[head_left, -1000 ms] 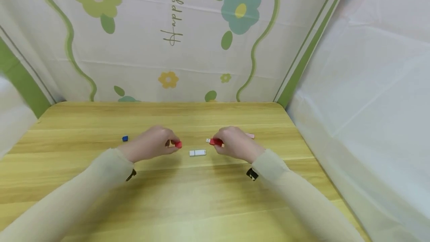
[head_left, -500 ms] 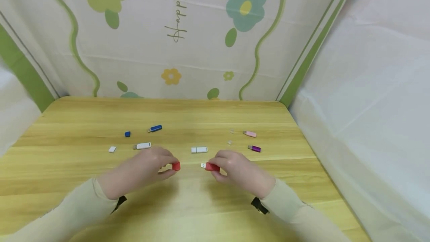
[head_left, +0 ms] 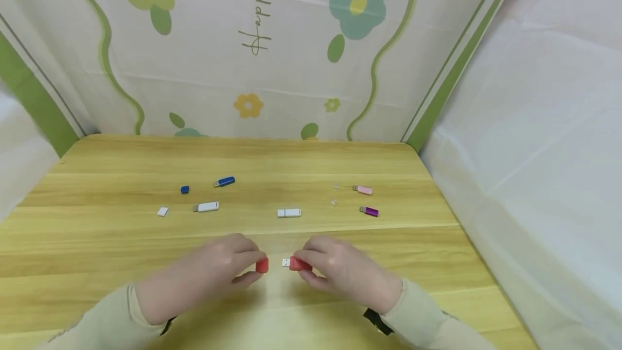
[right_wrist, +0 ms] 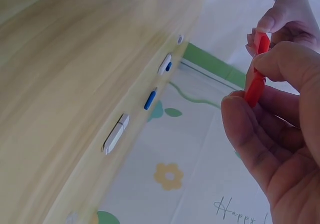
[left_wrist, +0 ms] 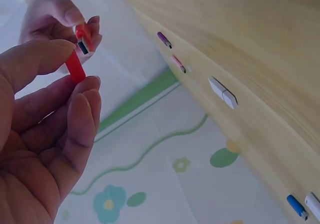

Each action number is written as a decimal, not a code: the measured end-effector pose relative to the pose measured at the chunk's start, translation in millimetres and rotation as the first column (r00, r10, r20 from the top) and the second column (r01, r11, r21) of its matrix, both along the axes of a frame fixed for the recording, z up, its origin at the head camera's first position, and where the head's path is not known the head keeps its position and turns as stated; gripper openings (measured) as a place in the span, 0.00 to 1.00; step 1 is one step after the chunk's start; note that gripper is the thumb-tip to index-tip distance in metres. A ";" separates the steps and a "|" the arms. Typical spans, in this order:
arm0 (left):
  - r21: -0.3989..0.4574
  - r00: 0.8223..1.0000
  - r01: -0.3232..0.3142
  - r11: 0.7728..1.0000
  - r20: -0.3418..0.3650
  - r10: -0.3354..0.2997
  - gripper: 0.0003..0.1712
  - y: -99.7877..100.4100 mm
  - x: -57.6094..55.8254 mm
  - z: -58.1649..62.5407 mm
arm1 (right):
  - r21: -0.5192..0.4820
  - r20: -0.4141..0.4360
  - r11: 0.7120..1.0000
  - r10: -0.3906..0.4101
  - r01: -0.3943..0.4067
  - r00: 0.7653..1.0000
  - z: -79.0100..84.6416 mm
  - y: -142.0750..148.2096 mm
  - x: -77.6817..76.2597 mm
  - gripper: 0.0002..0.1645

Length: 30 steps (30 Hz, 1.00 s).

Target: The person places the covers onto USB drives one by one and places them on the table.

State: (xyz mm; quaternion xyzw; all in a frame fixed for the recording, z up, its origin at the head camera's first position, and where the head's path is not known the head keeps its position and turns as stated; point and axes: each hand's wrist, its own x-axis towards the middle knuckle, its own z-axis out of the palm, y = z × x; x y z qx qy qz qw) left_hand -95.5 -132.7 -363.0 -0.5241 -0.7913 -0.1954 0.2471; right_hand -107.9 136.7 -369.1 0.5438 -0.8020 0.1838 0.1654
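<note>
My left hand (head_left: pixel 214 263) pinches a red USB stick cap (head_left: pixel 262 266) between thumb and fingertips. Opposite it, my right hand (head_left: pixel 345 269) grips a red USB stick (head_left: pixel 300 264), its metal plug pointing left toward the cap. A short gap separates plug and cap in the head view. In the left wrist view the cap (left_wrist: pixel 75 67) stands in front of the stick's bare plug (left_wrist: pixel 82 46). The right wrist view shows the stick's red body (right_wrist: pixel 255 89) between thumb and fingers, with the cap (right_wrist: pixel 261 42) beyond it.
A capped white USB stick (head_left: pixel 289 213) lies beyond the hands. To the left are an uncapped white stick (head_left: pixel 206 207), a white cap (head_left: pixel 162 211), a blue stick (head_left: pixel 224 182) and a blue cap (head_left: pixel 185 189). Pink (head_left: pixel 363 190) and purple (head_left: pixel 370 211) sticks and clear caps (head_left: pixel 333 203) lie right.
Both hands have moved nearer to the body with the red stick and its cap. The gap between plug and cap has narrowed. The sticks behind the hands have come into view.
</note>
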 end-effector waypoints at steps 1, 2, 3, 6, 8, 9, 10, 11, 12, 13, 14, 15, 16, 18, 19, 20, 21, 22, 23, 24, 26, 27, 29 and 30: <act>-0.005 1.000 0.001 1.000 -0.014 -0.001 0.17 0.6 1.0 -0.8 | 0.001 -0.005 1.000 0.006 -0.006 1.000 -0.3 -0.2 0.7 0.10; -0.009 1.000 -0.001 1.000 -0.025 0.001 0.17 1.1 2.1 -1.6 | 0.004 -0.012 1.000 0.012 -0.012 1.000 -0.8 -0.5 1.3 0.11; -0.019 0.999 -0.003 1.000 -0.034 0.003 0.17 1.5 3.1 -2.4 | 0.003 -0.014 1.000 0.019 -0.019 1.000 -0.9 -0.8 1.9 0.11; -0.037 0.999 -0.016 0.999 -0.037 0.014 0.16 2.8 6.2 -4.7 | 0.001 -0.045 0.999 0.044 -0.044 0.998 -1.5 -1.5 3.5 0.12; -0.037 1.000 -0.019 0.999 -0.026 0.018 0.14 3.2 8.2 -5.8 | 0.004 -0.064 0.998 0.058 -0.057 0.996 -1.7 -2.0 4.7 0.13; -0.033 1.000 -0.018 0.999 -0.025 0.017 0.13 3.5 9.0 -6.2 | 0.003 -0.071 0.998 0.063 -0.063 0.996 -1.8 -2.1 5.5 0.13; -0.029 1.000 -0.018 0.999 -0.025 0.018 0.11 3.9 9.7 -6.4 | 0.004 -0.082 0.998 0.067 -0.067 0.994 -1.8 -2.4 6.2 0.13; -0.025 0.999 -0.019 1.000 -0.028 0.018 0.09 4.2 10.4 -6.5 | 0.006 -0.085 0.998 0.069 -0.069 0.994 -1.7 -2.6 7.0 0.13; -0.023 0.999 -0.018 1.000 -0.029 0.017 0.08 4.6 10.9 -6.6 | 0.006 -0.085 0.997 0.071 -0.071 0.994 -1.5 -3.0 7.8 0.13; -0.021 0.999 -0.016 1.000 -0.030 0.015 0.07 5.0 11.4 -6.6 | 0.006 -0.086 0.997 0.074 -0.074 0.994 -1.4 -3.5 8.4 0.13; -0.019 1.000 -0.014 1.000 -0.029 0.013 0.07 5.5 11.9 -6.6 | 0.006 -0.083 0.997 0.075 -0.075 0.994 -1.1 -4.1 9.2 0.12; -0.019 1.000 -0.012 1.000 -0.030 0.011 0.07 5.9 12.3 -6.5 | 0.009 -0.092 0.997 0.075 -0.075 0.993 -0.8 -4.7 9.9 0.12; -0.020 1.000 -0.011 1.000 -0.030 0.010 0.07 6.3 12.6 -6.4 | 0.013 -0.095 0.997 0.075 -0.074 0.993 -0.4 -5.3 10.6 0.12; -0.019 1.000 -0.006 1.000 -0.028 0.006 0.06 6.7 13.3 -6.4 | 0.019 -0.100 0.997 0.075 -0.074 0.992 0.4 -6.3 11.9 0.12; -0.018 1.000 -0.006 1.000 -0.028 0.005 0.06 6.7 13.6 -6.3 | 0.022 -0.098 0.997 0.074 -0.073 0.992 0.8 -6.7 12.6 0.12; -0.018 1.000 -0.006 1.000 -0.029 0.005 0.05 6.7 13.9 -6.3 | 0.025 -0.093 0.997 0.073 -0.071 0.993 1.3 -7.2 13.2 0.12; -0.019 1.000 -0.006 1.000 -0.028 0.006 0.04 6.7 14.2 -6.2 | 0.028 -0.094 0.997 0.072 -0.070 0.993 1.6 -7.5 13.6 0.12; -0.021 1.000 -0.008 1.000 -0.026 0.007 0.04 6.8 14.5 -6.1 | 0.029 -0.090 0.997 0.072 -0.070 0.993 2.0 -7.8 14.0 0.12; -0.022 1.000 -0.009 1.000 -0.023 0.009 0.04 6.7 14.8 -6.0 | 0.029 -0.085 0.997 0.072 -0.070 0.994 2.3 -8.0 14.3 0.12; -0.025 1.000 -0.011 1.000 -0.023 0.011 0.05 6.9 15.1 -5.9 | 0.029 -0.078 0.997 0.071 -0.069 0.994 2.6 -8.2 14.5 0.12; -0.030 1.000 -0.017 0.999 -0.015 0.016 0.08 7.4 15.9 -5.4 | 0.028 -0.073 0.997 0.070 -0.068 0.995 2.9 -8.5 14.8 0.12; -0.032 1.000 -0.020 0.999 -0.013 0.019 0.10 7.7 16.2 -5.3 | 0.028 -0.076 0.997 0.070 -0.068 0.995 3.1 -8.6 14.8 0.12; -0.033 1.000 -0.024 0.999 -0.012 0.023 0.11 8.1 16.6 -5.2 | 0.026 -0.079 0.997 0.070 -0.068 0.994 3.2 -9.1 14.9 0.11; -0.033 1.000 -0.025 0.999 -0.011 0.025 0.11 8.2 16.9 -5.1 | 0.025 -0.079 0.997 0.069 -0.068 0.994 3.2 -9.3 15.0 0.11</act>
